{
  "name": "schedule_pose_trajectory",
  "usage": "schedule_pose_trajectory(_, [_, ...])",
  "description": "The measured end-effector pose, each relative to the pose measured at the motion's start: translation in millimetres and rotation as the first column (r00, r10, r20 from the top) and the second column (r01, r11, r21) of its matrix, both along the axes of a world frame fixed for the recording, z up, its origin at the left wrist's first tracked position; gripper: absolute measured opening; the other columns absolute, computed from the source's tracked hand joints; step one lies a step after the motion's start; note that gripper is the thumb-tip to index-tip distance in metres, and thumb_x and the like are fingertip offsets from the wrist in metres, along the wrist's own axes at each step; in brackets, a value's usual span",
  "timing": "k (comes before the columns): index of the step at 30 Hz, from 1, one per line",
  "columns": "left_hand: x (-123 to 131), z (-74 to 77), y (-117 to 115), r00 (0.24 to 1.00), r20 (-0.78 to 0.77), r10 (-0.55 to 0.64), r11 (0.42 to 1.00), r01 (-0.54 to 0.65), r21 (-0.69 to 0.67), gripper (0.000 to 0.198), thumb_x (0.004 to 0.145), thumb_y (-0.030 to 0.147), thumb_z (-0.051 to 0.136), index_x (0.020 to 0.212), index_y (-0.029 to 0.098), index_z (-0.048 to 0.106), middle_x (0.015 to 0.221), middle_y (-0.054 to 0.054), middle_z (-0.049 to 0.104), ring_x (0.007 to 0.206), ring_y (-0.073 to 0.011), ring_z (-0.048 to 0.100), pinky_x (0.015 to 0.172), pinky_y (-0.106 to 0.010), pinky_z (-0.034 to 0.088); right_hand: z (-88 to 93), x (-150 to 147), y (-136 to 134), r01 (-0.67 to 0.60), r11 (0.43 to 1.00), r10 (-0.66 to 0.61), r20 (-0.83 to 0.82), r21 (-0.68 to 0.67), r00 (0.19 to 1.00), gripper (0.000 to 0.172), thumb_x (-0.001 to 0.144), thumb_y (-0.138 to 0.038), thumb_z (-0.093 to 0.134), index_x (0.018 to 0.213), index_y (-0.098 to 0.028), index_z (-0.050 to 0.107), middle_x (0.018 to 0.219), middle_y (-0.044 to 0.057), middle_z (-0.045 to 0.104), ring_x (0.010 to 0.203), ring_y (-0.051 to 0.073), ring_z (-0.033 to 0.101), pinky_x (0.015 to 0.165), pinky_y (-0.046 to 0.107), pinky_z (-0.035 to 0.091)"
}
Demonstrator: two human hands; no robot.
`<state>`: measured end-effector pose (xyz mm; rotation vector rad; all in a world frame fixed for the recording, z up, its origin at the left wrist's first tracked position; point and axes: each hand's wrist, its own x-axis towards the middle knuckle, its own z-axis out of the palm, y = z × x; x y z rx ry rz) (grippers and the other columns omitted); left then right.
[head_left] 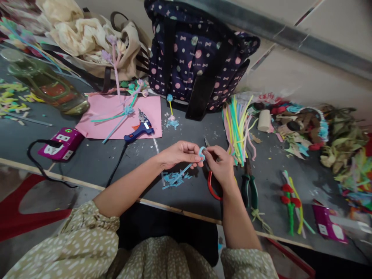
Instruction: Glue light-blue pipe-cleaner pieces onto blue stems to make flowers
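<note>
Between my two hands is a light blue pipe cleaner [201, 152], bent into a small loop, its straight tail slanting down to the left. My left hand [186, 153] pinches it near the base of the loop. On the loop's other side, the fingertips of my right hand [218, 161] are closed on it too. Below the hands lies a loose heap of short blue pieces [176, 179]. Red-handled scissors [213, 188] rest partly under my right hand and wrist. Green-handled pliers [250, 190] lie just to the right of that arm.
A blue glue gun [139, 131] sits on pink paper [154, 106] with finished stems. Behind stand a dark patterned bag [186, 54] and a phone [198, 97]. A bundle of coloured pipe cleaners [238, 130] lies right of centre; a purple power strip [62, 143] is at left.
</note>
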<state>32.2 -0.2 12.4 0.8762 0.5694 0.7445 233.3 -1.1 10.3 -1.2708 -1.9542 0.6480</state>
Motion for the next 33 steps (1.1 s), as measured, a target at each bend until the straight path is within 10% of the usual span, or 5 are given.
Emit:
schedule_pose_trajectory(8, [-0.1,1.6,-0.6,1.000,0.009,-0.008,0.998,0.007,0.061,0.026,0.079,0.036,0.075,0.084,0.014,0.064,0.073,-0.007,0.071,0.060,-0.0105,0.063,0.061,-0.024,0.050,-3.6,-0.5,-0.4,-0.217,0.778,-0.219,-0.578,-0.590,0.786,0.028,0.080,-0.043,0.072,0.077,-0.020,0.058,0.055,-0.006,0.054,0.042,0.006,0.039,0.041,0.019,0.025])
schedule_pose_trajectory(23, [2.3,3.5,-2.6,0.993,0.003,-0.122,0.985,0.121,0.126,0.019,0.090,0.032,0.059,0.093,0.018,0.047,0.056,0.003,0.059,0.047,-0.0074,0.048,0.048,-0.022,0.034,2.4,-11.5,-2.3,-0.313,0.738,-0.352,-0.736,-0.598,0.578,0.029,0.073,-0.039,0.081,0.075,-0.019,0.060,0.057,-0.005,0.058,0.046,0.004,0.045,0.039,0.013,0.032])
schedule_pose_trajectory(33, [3.7,0.9,-2.5,0.996,-0.015,-0.088,0.987,0.089,0.134,0.022,0.089,0.034,0.062,0.093,0.017,0.049,0.069,-0.002,0.064,0.050,-0.0081,0.052,0.045,-0.020,0.039,0.9,-12.2,-3.1,-0.380,0.711,-0.286,-0.737,-0.592,0.612,0.030,0.074,-0.038,0.080,0.072,-0.019,0.057,0.057,-0.005,0.058,0.044,0.004,0.045,0.038,0.012,0.031])
